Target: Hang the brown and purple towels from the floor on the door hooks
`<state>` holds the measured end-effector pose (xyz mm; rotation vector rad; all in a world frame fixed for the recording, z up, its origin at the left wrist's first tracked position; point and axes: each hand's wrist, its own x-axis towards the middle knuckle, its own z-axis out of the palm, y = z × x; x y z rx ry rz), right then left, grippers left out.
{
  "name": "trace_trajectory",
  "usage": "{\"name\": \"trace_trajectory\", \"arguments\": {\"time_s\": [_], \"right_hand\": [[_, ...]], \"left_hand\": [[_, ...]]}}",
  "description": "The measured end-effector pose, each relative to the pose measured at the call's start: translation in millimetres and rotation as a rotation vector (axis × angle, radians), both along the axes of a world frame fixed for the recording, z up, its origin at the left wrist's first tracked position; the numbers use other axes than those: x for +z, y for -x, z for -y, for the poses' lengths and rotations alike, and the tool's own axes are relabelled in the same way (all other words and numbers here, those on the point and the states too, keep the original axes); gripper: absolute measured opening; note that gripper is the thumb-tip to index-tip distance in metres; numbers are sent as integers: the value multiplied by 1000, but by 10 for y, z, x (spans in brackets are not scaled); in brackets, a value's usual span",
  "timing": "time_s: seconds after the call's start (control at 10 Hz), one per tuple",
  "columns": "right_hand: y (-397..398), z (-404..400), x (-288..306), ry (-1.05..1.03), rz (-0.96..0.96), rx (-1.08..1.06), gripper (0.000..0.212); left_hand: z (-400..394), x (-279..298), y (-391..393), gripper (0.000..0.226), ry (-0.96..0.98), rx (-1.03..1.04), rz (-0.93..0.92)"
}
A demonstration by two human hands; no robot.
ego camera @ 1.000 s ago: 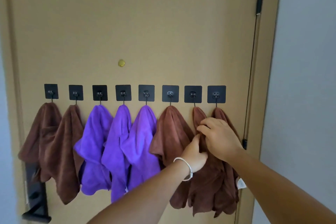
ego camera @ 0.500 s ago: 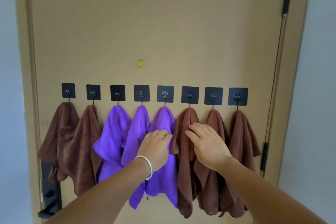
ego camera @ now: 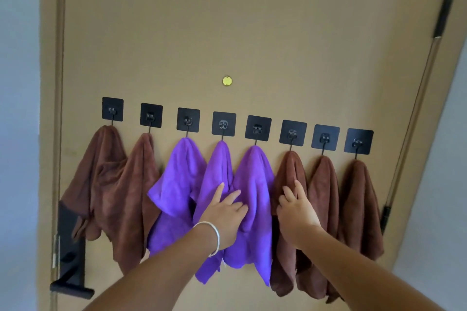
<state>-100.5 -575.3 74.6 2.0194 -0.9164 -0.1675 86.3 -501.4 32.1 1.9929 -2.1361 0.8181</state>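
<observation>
A row of several black square hooks [ego camera: 224, 124] runs across the tan door [ego camera: 227, 20]. Each hook carries a towel: two brown towels [ego camera: 131, 192] at the left, three purple towels [ego camera: 180, 174] in the middle, three brown towels [ego camera: 361, 199] at the right. My left hand [ego camera: 223, 212], with a silver bangle on the wrist, lies flat with spread fingers on the purple towels [ego camera: 255, 179] under the fourth and fifth hooks. My right hand [ego camera: 294, 208] rests with fingers apart on the brown towel [ego camera: 290, 171] under the sixth hook. Neither hand grips cloth.
A black door handle [ego camera: 70, 288] sticks out at the lower left edge of the door. Black hinges [ego camera: 443, 12] sit on the right frame. A small brass peephole [ego camera: 227, 81] is above the hooks. Pale walls [ego camera: 17, 108] flank the door.
Both hands have moved left along the row, from the rightmost brown towels to the purple and sixth-hook towels. The view has shifted and tilted, so the hook row now slopes down to the right.
</observation>
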Motion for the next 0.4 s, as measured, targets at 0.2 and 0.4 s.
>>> {"name": "trace_trajectory", "arguments": {"time_s": [0.2,0.4], "right_hand": [[238,-336,-18,-59,186,116,57],[536,-754,163,-62,419,147,51]], "left_hand": [[-160,36,141,51,-23,65,-7],[-677,163,29,56,2,191,-7]]}}
